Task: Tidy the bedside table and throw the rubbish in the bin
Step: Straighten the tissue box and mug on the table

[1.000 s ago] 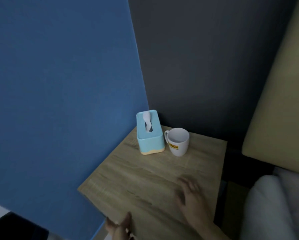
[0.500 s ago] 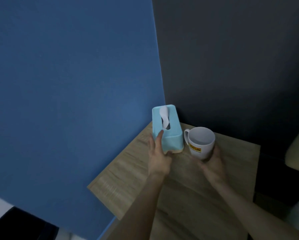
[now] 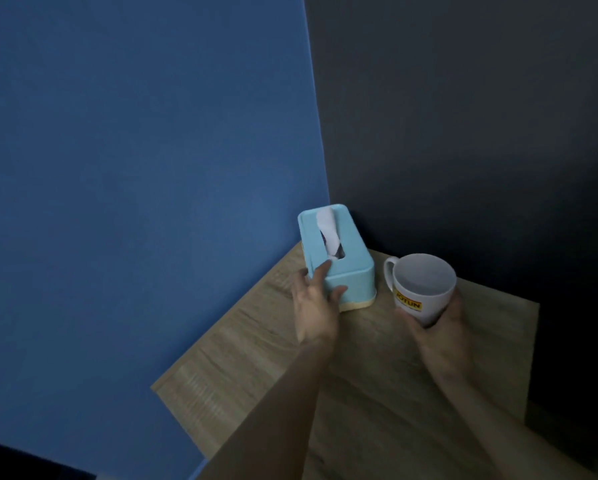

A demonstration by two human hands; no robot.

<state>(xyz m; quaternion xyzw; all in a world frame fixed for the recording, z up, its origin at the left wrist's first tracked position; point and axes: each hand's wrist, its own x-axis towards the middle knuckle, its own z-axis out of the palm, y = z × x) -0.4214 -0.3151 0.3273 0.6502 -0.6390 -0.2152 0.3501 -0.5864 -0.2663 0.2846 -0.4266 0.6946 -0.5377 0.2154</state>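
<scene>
A light blue tissue box (image 3: pixel 349 261) with a white tissue sticking out of its slot stands at the back left corner of the wooden bedside table (image 3: pixel 256 358). My left hand (image 3: pixel 314 306) grips the box's near end, fingers on its left side and top, thumb on the front. An empty white mug (image 3: pixel 420 289) with a yellow label is tilted toward me. My right hand (image 3: pixel 439 334) holds it from below, fingers curled around its lower part. Whether the mug's base touches the table is hidden by the hand.
A blue wall (image 3: pixel 134 185) runs along the table's left edge and a dark grey wall (image 3: pixel 463 133) stands behind it. Past the table's right edge lies a dark gap (image 3: pixel 567 393). No bin is in view.
Both hands went from the table's near edge to the back: the left hand took hold of the tissue box, the right hand closed around the mug and tilted it.
</scene>
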